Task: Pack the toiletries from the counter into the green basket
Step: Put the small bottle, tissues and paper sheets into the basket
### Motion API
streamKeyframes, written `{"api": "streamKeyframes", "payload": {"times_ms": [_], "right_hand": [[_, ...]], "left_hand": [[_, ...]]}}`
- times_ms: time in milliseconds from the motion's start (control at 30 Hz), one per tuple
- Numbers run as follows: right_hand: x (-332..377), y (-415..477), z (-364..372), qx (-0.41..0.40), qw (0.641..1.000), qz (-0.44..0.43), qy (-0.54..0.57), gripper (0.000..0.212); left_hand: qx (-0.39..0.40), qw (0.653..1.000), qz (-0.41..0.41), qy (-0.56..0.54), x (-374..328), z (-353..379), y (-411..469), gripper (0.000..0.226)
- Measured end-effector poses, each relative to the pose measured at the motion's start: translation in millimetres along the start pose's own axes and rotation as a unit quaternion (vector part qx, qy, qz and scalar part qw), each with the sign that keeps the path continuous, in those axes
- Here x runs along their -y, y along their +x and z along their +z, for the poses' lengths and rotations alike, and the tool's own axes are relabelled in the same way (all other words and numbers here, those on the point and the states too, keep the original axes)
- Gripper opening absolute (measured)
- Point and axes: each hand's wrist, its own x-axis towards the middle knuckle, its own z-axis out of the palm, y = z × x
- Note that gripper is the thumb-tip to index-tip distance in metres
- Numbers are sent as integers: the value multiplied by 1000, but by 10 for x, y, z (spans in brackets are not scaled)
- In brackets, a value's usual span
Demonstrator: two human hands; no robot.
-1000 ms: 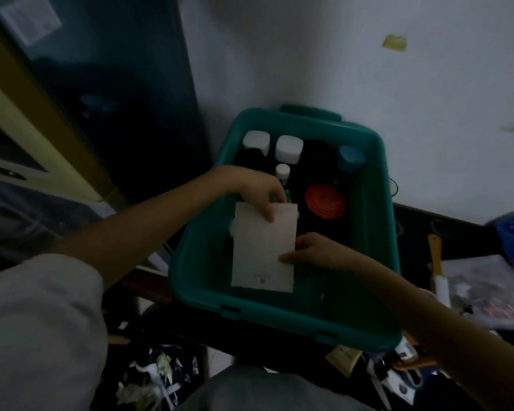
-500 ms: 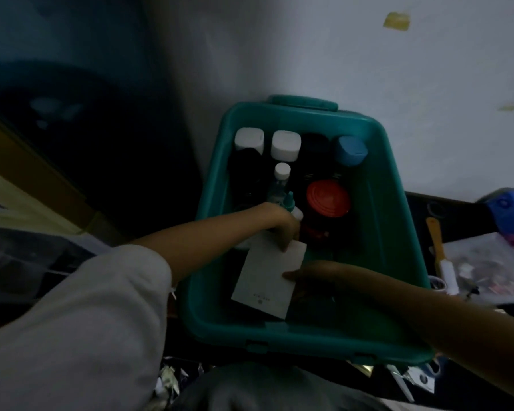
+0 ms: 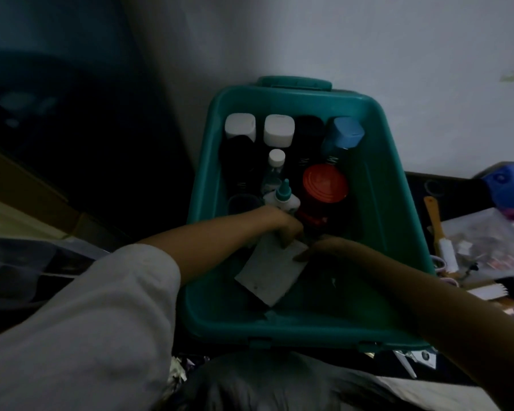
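The green basket (image 3: pixel 398 232) stands against the wall and holds several toiletries: two white-capped bottles (image 3: pixel 240 128), a blue-capped bottle (image 3: pixel 346 134), a red-lidded jar (image 3: pixel 324 180), a small clear bottle (image 3: pixel 276 161) and a white dropper bottle (image 3: pixel 282 198). A flat white box (image 3: pixel 269 274) lies tilted low inside the basket. My left hand (image 3: pixel 285 225) grips its top edge. My right hand (image 3: pixel 321 247) holds its right edge with thumb and fingers.
To the right of the basket a dark counter (image 3: pixel 457 188) carries a wooden-handled brush (image 3: pixel 439 235), a clear plastic bag (image 3: pixel 487 247) and a blue object (image 3: pixel 508 179). A dark panel fills the left. Clutter lies below the basket's front rim.
Both hands have lowered the white box deeper into the basket and tilted it. The view has shifted closer over the basket.
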Motion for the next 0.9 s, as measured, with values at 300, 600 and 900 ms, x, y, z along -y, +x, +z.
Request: {"api": "streamKeyframes", "payload": {"times_ms": [300,600,900], "right_hand": [[-156,3,68,80,970,108,-202,47],[-216,143,400,107,962,0,-249,26],[-288,240,498,88,921,13,-380,59]], "left_hand": [[-50,998,4,-44,51,18,79,38],[-36,998,3,-53,114,37,162,40],[12,998,6,-66,84,-8,113,31]]}}
